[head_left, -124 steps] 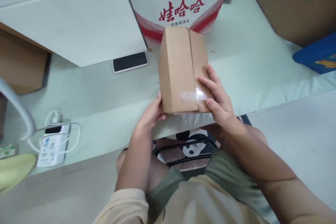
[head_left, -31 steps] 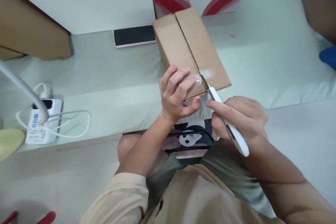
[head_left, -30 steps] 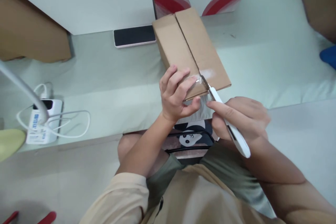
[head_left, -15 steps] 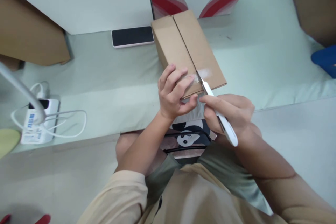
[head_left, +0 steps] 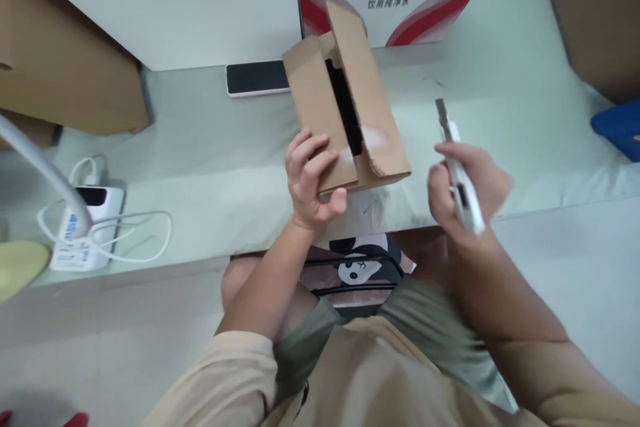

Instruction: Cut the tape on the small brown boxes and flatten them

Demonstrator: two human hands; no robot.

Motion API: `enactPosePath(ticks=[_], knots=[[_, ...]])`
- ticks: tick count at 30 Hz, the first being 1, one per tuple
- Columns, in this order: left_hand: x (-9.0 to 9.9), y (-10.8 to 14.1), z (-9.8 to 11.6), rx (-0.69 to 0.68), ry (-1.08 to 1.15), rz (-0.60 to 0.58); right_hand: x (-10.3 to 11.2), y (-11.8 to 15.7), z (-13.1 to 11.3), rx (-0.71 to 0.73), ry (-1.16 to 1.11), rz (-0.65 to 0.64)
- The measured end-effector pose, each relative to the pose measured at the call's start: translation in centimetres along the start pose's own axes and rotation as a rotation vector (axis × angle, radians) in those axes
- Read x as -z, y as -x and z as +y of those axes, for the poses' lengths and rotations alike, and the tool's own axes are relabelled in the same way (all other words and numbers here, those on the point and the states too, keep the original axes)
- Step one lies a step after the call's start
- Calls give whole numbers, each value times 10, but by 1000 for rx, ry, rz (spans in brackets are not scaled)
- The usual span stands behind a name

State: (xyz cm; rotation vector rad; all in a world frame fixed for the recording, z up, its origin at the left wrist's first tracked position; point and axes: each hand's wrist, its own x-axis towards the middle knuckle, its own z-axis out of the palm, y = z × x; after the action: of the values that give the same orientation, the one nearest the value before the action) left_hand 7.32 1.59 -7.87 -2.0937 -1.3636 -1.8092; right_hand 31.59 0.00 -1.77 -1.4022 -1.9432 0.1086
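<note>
A brown cardboard box [head_left: 315, 100] stands tilted in front of me, its two top flaps parted and a dark gap showing between them. What lies inside is too dark to make out. Around the near left corner of the box, my left hand [head_left: 310, 180] grips the left flap and edge, thumb below and fingers on top. To the right, apart from the box, my right hand [head_left: 470, 187] is closed around a white utility knife [head_left: 465, 197], its blade out and pointing away from me. Whitish tape residue marks both flaps.
A phone [head_left: 257, 78] lies behind the box, beside a large white and red carton [head_left: 400, 20]. On the left are a white power strip [head_left: 90, 230] with looped cable and a brown carton [head_left: 70, 60]. A blue object [head_left: 617, 130] sits at the right edge.
The box flaps have come apart and the right one is lifted. My right hand has moved right with the knife, off the seam. My left hand still holds the box, shifted slightly left.
</note>
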Motion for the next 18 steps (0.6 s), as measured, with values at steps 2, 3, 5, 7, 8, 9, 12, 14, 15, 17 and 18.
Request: enactPosePath(ticks=[2, 3, 5, 7, 8, 9, 12, 14, 15, 17, 18], knots=[[4, 2, -6, 10, 40, 66, -18, -13, 13, -111, 85, -48], [5, 4, -9, 26, 53, 88, -25, -18, 20, -160, 132, -136], [7, 7, -16, 76, 84, 115, -34, -23, 30, -236, 203, -355], [10, 9, -20, 130, 107, 131, -37, -23, 35, -297, 247, -485], [12, 9, -22, 147, 109, 135, -37, -23, 36, -324, 263, -525], [14, 10, -23, 160, 100, 140, -36, -22, 36, -347, 272, -558], [20, 9, -24, 216, 22, 181, -34, -21, 34, -391, 271, -604], [23, 8, -25, 300, 9, 243, -35, -20, 33, -352, 248, -588], [24, 7, -26, 354, 25, 275, -36, -19, 33, -319, 234, -565], [26, 6, -30, 475, 75, 304, -40, -16, 34, -239, 193, -518], [26, 6, -33, 535, 98, 294, -43, -14, 34, -198, 157, -505]])
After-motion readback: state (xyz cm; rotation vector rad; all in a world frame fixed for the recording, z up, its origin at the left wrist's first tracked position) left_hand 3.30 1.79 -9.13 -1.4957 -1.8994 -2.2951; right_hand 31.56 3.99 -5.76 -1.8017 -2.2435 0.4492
